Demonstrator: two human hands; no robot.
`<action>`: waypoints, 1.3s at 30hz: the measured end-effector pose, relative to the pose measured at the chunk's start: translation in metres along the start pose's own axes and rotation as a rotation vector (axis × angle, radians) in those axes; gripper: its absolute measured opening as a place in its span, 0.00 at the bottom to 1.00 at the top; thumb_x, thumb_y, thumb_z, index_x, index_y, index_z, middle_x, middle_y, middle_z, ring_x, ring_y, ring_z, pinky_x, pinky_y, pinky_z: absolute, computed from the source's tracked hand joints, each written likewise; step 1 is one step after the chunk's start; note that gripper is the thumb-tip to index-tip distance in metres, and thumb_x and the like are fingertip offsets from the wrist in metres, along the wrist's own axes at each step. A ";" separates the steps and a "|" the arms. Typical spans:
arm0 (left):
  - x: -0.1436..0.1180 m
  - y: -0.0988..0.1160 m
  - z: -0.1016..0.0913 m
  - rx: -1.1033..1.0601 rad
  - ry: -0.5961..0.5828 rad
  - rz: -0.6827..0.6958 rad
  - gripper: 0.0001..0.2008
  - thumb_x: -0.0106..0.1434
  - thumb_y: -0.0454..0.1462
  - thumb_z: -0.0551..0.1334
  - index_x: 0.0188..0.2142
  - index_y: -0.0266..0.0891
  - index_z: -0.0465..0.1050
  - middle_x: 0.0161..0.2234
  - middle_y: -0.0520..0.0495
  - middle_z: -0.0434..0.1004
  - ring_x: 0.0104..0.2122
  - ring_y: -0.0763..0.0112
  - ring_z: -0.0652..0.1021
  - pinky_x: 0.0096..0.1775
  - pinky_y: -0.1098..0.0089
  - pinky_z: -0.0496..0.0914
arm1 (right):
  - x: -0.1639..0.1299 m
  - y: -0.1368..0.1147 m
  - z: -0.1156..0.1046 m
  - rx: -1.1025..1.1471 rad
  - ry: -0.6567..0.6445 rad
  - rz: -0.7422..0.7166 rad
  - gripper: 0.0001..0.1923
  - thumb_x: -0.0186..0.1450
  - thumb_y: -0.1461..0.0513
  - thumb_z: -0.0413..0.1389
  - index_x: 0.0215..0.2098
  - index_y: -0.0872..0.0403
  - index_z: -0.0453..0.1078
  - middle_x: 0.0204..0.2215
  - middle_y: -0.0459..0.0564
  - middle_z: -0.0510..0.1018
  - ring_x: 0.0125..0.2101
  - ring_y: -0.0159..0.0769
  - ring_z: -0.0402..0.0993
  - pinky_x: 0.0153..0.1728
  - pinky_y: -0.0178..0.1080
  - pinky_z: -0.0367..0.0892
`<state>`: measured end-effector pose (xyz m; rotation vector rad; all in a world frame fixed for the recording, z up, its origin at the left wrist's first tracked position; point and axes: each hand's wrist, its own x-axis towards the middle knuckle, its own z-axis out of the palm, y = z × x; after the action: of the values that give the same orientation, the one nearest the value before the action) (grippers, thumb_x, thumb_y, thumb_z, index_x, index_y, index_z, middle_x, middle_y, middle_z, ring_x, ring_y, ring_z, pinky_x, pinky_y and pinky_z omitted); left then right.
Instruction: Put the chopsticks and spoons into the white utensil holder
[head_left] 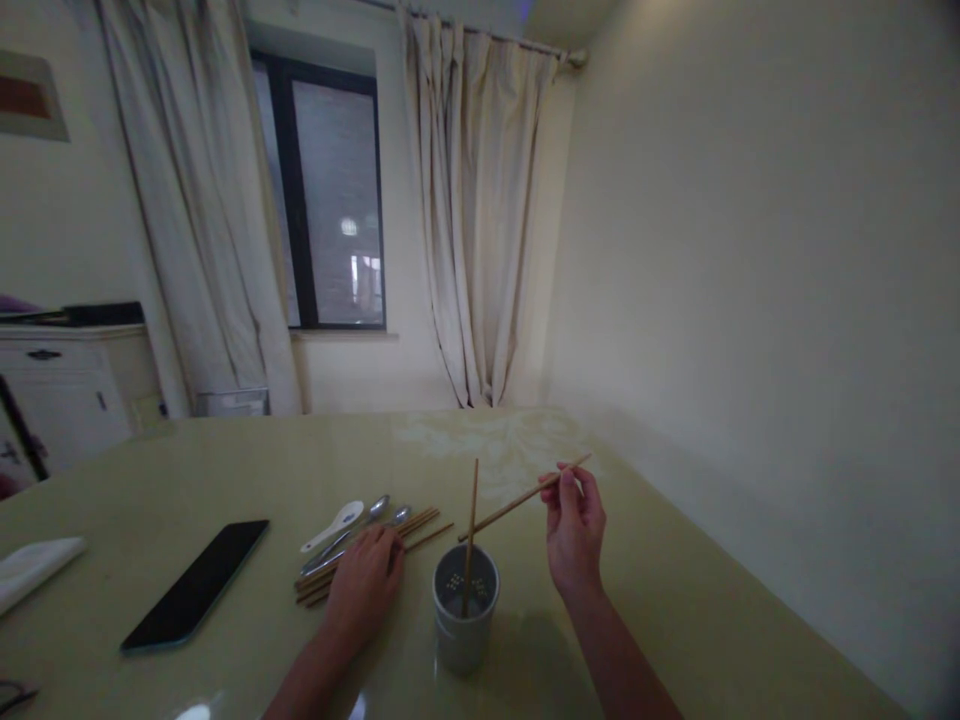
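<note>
In the head view my right hand (pixel 576 530) pinches a wooden chopstick (pixel 510 505), raised and slanting, to the right of a grey holder cup (pixel 463 640). Its lower left end is close to the cup's far rim. Another chopstick (pixel 471 540) stands nearly upright inside the cup, whose bottom has small holes. Left of the cup, my left hand (pixel 367 578) lies with curled fingers over a bundle of chopsticks (pixel 417 522) on the table, covering their middle. Just beyond the bundle lie a white spoon (pixel 335 525) and two metal spoons (pixel 379 508), their handles partly hidden.
A black phone-like slab (pixel 199 588) lies on the glossy table (pixel 247 460) at left. Farther left is a white object (pixel 37 568). A wall (pixel 757 400) runs along the right side. Curtains (pixel 480 200) and a window (pixel 337 210) are behind the table.
</note>
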<state>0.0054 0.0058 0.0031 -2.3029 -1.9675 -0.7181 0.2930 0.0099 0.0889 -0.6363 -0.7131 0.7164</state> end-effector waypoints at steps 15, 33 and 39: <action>-0.004 0.007 0.002 0.037 0.001 0.038 0.14 0.73 0.36 0.51 0.39 0.41 0.76 0.42 0.42 0.82 0.46 0.55 0.80 0.49 0.58 0.72 | 0.003 0.003 -0.002 -0.009 -0.016 0.054 0.24 0.58 0.44 0.72 0.41 0.52 0.77 0.28 0.45 0.79 0.27 0.31 0.72 0.30 0.34 0.70; -0.004 0.048 -0.011 -0.686 0.115 0.080 0.15 0.71 0.41 0.55 0.48 0.43 0.79 0.46 0.41 0.82 0.41 0.60 0.82 0.43 0.63 0.78 | -0.034 0.039 0.004 -0.344 -0.461 0.364 0.31 0.59 0.36 0.66 0.38 0.55 0.83 0.28 0.50 0.81 0.26 0.36 0.72 0.29 0.38 0.67; -0.007 0.064 -0.014 -0.858 -0.067 0.164 0.14 0.68 0.39 0.60 0.49 0.44 0.82 0.48 0.40 0.84 0.47 0.59 0.83 0.49 0.62 0.79 | -0.044 0.052 0.005 -0.332 -0.518 0.531 0.30 0.55 0.38 0.70 0.36 0.55 0.82 0.29 0.50 0.83 0.31 0.41 0.78 0.34 0.39 0.71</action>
<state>0.0604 -0.0181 0.0303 -2.8756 -1.6397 -1.7482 0.2461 0.0091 0.0387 -0.9754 -1.1742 1.2955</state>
